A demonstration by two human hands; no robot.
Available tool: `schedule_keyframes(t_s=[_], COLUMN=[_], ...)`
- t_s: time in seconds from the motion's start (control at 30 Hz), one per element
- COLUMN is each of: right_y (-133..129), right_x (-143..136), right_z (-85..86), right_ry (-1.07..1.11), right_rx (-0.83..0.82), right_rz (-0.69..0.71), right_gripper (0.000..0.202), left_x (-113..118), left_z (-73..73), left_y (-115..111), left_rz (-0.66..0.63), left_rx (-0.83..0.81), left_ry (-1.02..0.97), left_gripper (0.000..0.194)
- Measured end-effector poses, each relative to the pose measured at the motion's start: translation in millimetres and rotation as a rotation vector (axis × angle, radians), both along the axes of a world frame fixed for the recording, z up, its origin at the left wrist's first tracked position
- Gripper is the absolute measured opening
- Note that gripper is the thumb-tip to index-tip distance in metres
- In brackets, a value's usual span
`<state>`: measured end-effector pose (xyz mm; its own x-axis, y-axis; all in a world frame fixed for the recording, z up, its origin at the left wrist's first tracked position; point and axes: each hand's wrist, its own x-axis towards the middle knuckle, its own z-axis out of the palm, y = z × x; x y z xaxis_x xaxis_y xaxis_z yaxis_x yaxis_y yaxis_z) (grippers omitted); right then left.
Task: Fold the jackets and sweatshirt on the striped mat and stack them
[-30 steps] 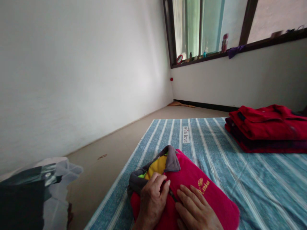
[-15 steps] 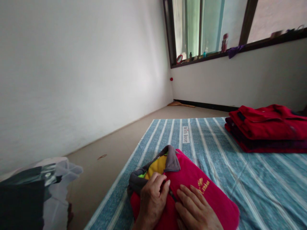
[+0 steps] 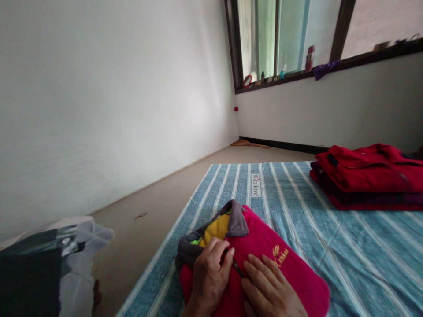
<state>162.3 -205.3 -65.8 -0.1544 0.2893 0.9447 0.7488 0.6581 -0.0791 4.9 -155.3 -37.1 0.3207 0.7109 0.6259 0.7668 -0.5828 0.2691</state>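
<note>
A folded magenta fleece top (image 3: pixel 297 277) with a grey collar, a yellow lining and gold embroidery lies on the blue striped sheet (image 3: pixel 211 211). My left hand (image 3: pixel 211 273) is at the front opening just below the collar, fingers curled and thumb bent in on the fabric edge. What exactly sits between those fingertips is partly hidden. Flat on the chest beside the dark zip rests my right hand (image 3: pixel 269 288), its fingers stretched out and close to the embroidery. The lower part of the top is cut off by the frame.
Folded red and dark purple clothes (image 3: pixel 373 176) form a stack on the right of the sheet. A whitish plastic bag (image 3: pixel 82 246) with dark contents stands at the lower left. Small bottles line the window sill (image 3: pixel 280 81); a white wall (image 3: pixel 115 97) rises on the left.
</note>
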Motion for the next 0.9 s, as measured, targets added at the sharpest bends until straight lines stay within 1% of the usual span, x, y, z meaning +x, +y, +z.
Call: schedule_keyframes(t_s=[0.27,0.57,0.7,0.9], right_y=[-0.5,0.1,-0.6,-0.9], right_x=[0.1,0.7,0.2,-0.6], right_z=[2.5,-2.7,-0.6,2.3], right_ry=[0.002,-0.017,-0.002,0.01], right_rx=[-0.003,-0.011,-0.015,-0.014], right_rz=[-0.005,0.002,0.005,0.001], right_gripper=[0.022,0.023,0.026,0.024], left_x=[-0.5,0.1,0.3,1.4], left_z=[1.6,3.0,2.7,3.7], left_y=[-0.6,-0.8,-1.4,-1.4], left_rz=[-0.002,-0.003,-0.002,-0.002], left_rx=[-0.018,-0.025,-0.007,-0.02], left_ry=[-0.001,-0.016,-0.02,-0.015], left_gripper=[0.016,0.018,0.017,0.016])
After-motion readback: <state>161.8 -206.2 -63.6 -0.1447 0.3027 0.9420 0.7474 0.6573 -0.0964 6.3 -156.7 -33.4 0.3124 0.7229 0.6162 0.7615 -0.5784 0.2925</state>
